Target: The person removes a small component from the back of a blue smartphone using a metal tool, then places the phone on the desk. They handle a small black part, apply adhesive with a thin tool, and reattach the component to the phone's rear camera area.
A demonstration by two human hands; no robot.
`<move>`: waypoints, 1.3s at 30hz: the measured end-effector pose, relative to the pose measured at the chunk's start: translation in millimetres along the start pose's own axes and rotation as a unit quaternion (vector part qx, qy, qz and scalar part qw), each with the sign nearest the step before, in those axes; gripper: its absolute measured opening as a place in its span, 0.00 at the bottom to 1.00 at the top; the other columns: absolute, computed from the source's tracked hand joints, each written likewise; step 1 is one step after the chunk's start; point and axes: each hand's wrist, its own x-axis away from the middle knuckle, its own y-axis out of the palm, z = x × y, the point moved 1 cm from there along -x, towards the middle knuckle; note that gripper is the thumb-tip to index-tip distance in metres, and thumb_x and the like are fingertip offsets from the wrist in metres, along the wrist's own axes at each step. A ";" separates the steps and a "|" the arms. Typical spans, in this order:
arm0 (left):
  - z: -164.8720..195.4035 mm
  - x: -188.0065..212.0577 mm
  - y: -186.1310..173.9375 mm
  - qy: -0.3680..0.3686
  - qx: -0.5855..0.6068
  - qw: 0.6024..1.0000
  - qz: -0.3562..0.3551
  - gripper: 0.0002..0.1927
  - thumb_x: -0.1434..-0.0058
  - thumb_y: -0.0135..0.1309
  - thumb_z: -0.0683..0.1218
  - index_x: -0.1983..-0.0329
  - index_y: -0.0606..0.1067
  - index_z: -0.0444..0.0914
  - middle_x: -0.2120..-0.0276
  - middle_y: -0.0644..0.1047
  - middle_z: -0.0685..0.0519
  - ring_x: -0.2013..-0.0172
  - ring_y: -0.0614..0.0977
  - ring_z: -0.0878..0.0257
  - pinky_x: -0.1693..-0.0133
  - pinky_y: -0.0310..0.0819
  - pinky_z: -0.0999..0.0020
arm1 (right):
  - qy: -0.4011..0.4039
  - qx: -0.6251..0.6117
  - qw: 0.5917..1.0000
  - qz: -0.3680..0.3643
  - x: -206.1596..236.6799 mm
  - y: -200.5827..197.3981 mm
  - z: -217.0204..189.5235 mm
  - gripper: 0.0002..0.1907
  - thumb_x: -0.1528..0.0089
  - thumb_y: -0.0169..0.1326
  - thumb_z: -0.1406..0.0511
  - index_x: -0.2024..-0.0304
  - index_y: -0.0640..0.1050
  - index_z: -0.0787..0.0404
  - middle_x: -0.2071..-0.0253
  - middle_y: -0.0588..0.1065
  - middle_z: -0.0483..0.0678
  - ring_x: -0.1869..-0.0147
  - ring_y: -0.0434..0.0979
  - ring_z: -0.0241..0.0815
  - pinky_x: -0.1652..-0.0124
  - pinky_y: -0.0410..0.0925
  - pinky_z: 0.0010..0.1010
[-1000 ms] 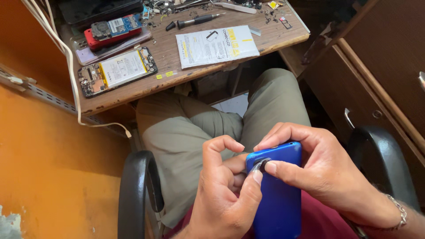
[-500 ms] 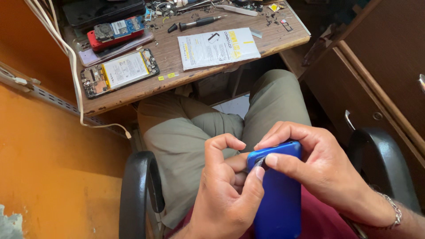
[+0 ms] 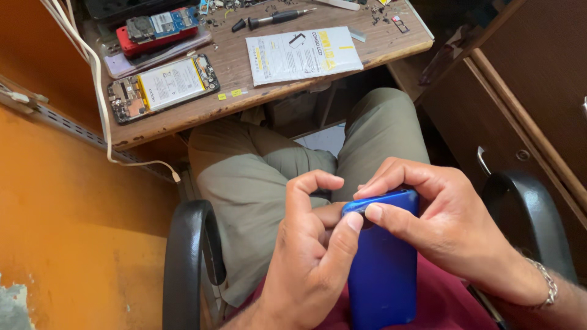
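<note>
Right hand [image 3: 455, 229] gripped the blue phone [image 3: 384, 269] over the lap; left hand [image 3: 312, 263] pinched its top corner with thumb pressed there. Since a second earlier, fingers had barely shifted, suggesting continued prying. Opened phone [image 3: 162, 87] lay on the desk [image 3: 244, 64].

Worn wooden table [image 3: 244, 67] with opened phone [image 3: 162, 87], red phone [image 3: 160, 29], white packet [image 3: 302, 55], screwdriver [image 3: 275, 18]

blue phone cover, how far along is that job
Done: an opened phone lies on the desk, its battery exposed. In hand: both hands, left hand and right hand, pinch the top edge of the blue phone cover over the lap. Left: cover and opened phone remain apart.
</note>
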 end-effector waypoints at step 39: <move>-7.0 -10.3 -8.8 -0.031 -0.011 0.999 -0.020 0.28 0.31 0.49 0.38 0.32 0.54 0.33 0.65 0.80 0.51 0.69 0.77 0.74 0.68 0.73 0.78 | 0.042 0.028 0.999 -0.008 -10.4 -3.3 10.9 0.09 0.39 0.61 0.65 0.61 0.83 0.65 0.68 0.81 0.43 0.64 0.78 0.28 0.63 0.72 0.20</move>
